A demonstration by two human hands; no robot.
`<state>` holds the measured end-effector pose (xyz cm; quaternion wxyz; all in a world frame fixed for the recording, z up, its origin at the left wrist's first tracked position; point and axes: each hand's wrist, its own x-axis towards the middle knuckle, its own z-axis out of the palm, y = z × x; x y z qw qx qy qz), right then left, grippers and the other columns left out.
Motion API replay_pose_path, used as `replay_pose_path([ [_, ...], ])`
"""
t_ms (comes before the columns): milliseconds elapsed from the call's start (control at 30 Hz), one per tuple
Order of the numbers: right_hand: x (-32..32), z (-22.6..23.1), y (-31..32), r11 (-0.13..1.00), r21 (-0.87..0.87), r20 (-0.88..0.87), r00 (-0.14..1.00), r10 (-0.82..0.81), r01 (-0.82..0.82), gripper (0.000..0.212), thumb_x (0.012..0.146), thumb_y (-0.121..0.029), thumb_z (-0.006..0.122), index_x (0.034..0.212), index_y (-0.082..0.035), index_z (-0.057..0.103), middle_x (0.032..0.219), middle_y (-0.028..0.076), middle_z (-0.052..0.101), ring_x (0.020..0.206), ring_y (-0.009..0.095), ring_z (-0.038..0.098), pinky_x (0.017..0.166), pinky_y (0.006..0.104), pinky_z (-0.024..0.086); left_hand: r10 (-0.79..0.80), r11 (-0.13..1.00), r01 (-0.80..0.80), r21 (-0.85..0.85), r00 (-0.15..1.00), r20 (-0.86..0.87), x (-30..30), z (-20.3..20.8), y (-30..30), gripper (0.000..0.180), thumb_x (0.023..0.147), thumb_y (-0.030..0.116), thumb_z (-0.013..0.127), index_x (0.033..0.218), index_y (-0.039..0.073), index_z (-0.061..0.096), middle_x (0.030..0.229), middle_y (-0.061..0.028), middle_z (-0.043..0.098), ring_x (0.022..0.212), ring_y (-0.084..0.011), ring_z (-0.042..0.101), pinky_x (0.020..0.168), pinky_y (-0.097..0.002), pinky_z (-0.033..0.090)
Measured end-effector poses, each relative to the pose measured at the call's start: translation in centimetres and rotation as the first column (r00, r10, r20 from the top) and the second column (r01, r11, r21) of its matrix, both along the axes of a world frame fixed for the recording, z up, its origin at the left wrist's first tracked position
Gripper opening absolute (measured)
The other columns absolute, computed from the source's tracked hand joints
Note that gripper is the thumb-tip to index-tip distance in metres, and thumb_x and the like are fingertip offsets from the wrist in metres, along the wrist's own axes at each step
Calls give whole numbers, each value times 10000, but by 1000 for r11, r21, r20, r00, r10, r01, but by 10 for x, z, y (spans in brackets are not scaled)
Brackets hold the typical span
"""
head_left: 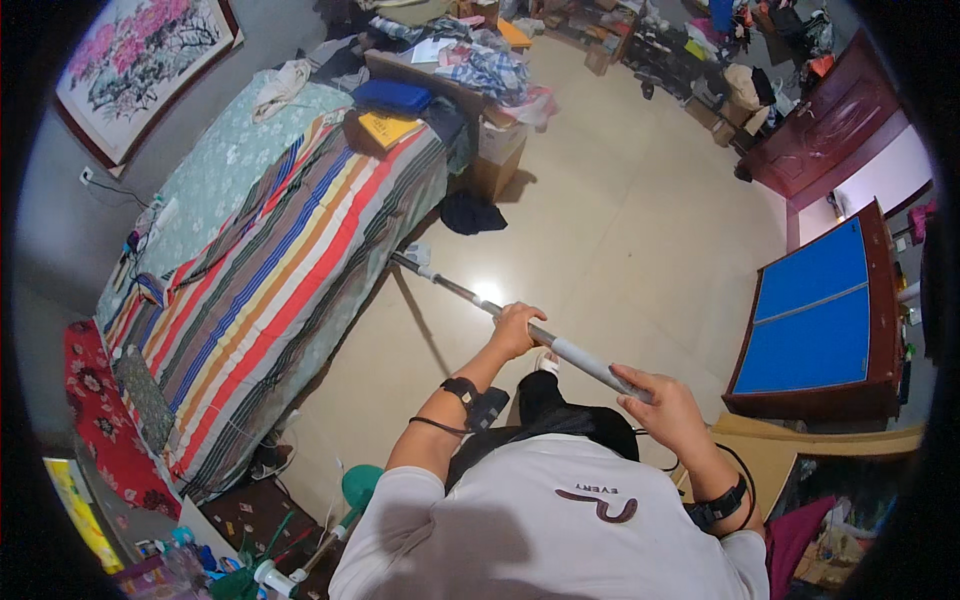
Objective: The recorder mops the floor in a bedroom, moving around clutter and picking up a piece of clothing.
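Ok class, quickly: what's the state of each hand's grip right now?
Left hand: closed, holding the pole partway along.
Right hand: closed, holding the same pole at its pale grey end.

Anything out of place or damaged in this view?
A crumpled dark cloth or bag lies on the floor near the cardboard box, odd being apart from the heaped clothes. The pole in the left hand and right hand looks undamaged.
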<state>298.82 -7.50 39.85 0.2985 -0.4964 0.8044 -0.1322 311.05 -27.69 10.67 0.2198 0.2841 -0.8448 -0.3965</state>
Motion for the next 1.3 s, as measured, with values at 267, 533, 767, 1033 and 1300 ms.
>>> replay_pose_path([
  [267, -128, 41, 6, 1000, 7, 23, 1000, -20, 20, 431, 753, -214, 661, 1179, -180, 609, 901, 161, 658, 786, 308, 639, 721, 376, 503, -149, 983, 137, 119, 984, 96, -123, 28, 14, 399, 574, 246, 818, 934, 188, 658, 944, -90, 610, 994, -288, 542, 884, -404, 412],
  [533, -223, 19, -34, 998, -19, -107, 992, 60, -62, 374, 744, -202, 654, 1117, -187, 641, 843, 159, 653, 754, 317, 631, 696, 407, 501, -89, 982, 67, 179, 989, 115, -199, 30, -25, 339, 581, 310, 827, 848, 169, 673, 924, -107, 620, 971, -307, 550, 872, -409, 402],
  [767, -275, 12, -148, 944, -211, -115, 966, 233, -253, 383, 742, -261, 672, 1113, -167, 641, 816, 164, 646, 740, 326, 623, 683, 398, 498, 305, 950, -313, 22, 938, 166, -219, 52, -106, 228, 611, 154, 786, 801, 138, 661, 858, -71, 637, 908, -291, 580, 887, -476, 351],
  [1033, -317, 57, -272, 866, -457, 626, 618, 476, -204, 472, 847, -391, 640, 1229, -121, 577, 749, 20, 580, 656, 103, 502, 614, 243, 423, 565, 823, -507, 257, 780, -270, -189, 64, -220, 130, 669, 20, 701, 761, 52, 614, 746, -58, 624, 693, -219, 581, 673, -311, 455],
  [1300, -335, 6, -392, 949, -313, 568, 796, 209, -26, 313, 876, -255, 616, 1137, -82, 629, 835, -15, 574, 744, 65, 476, 666, 223, 413, 798, 575, -753, 319, 432, -421, -75, 170, -290, 242, 873, 281, 619, 799, 58, 561, 748, 10, 503, 691, -110, 473, 639, -262, 389],
])
